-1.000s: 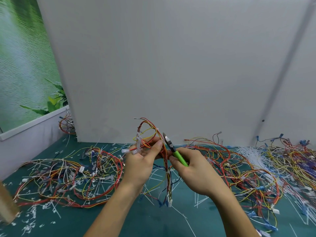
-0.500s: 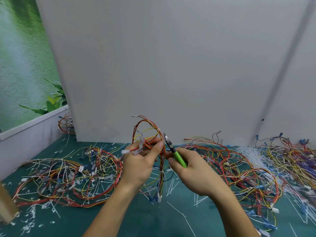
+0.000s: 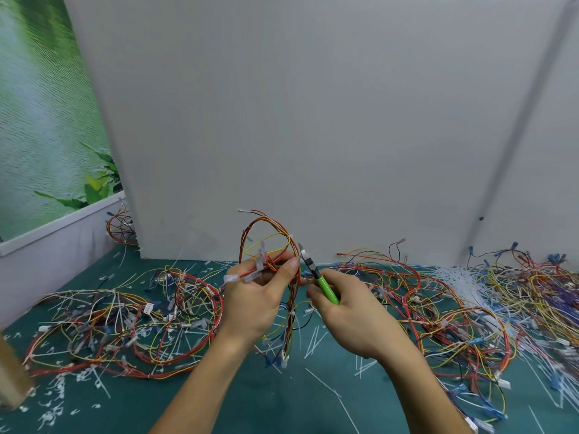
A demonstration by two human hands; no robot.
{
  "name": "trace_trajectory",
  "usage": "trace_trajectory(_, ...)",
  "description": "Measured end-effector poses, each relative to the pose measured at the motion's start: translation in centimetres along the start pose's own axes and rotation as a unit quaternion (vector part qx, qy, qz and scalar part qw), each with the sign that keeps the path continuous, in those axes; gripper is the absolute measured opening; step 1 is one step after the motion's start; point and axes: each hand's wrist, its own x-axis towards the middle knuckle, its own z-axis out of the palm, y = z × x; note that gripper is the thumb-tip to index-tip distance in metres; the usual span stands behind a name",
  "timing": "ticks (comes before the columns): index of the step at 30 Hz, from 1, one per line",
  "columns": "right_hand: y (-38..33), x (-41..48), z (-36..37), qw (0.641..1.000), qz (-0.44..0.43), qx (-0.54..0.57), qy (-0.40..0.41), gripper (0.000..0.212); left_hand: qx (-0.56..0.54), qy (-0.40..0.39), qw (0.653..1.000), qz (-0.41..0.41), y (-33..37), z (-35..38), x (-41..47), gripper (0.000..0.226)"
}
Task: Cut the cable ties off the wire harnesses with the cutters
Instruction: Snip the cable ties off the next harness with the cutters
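This seems to be a work station in a small workshop or factory for electrical assembly. The green surface [image 3: 282, 402] is covered with many wire harnesses [image 3: 103, 327] in red, yellow and blue, and short white pieces of cable ties [image 3: 316, 339] are scattered all over it. A heap [image 3: 457, 277] of long white ties lies at the right. A plain grey panel [image 3: 313, 120] closes the station behind, and a printed picture [image 3: 37, 120] of green plants stands at the left.

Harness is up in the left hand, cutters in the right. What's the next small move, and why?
Probably nudge the cutters left, tip onto the nearest tie on the harness: the right hand holds the tip just beside the wire loop that the left hand pinches upright, seemingly not yet around a tie.
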Motion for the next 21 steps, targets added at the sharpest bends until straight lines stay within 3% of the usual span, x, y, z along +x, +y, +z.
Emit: trace_trajectory(21, -1.1, -0.3, -0.2, 0.995, 0.045, 0.053, -0.069, 0.020, 0.014, -0.010, 1.000, 0.014, 0.1, -0.1, 0.0, 0.017)
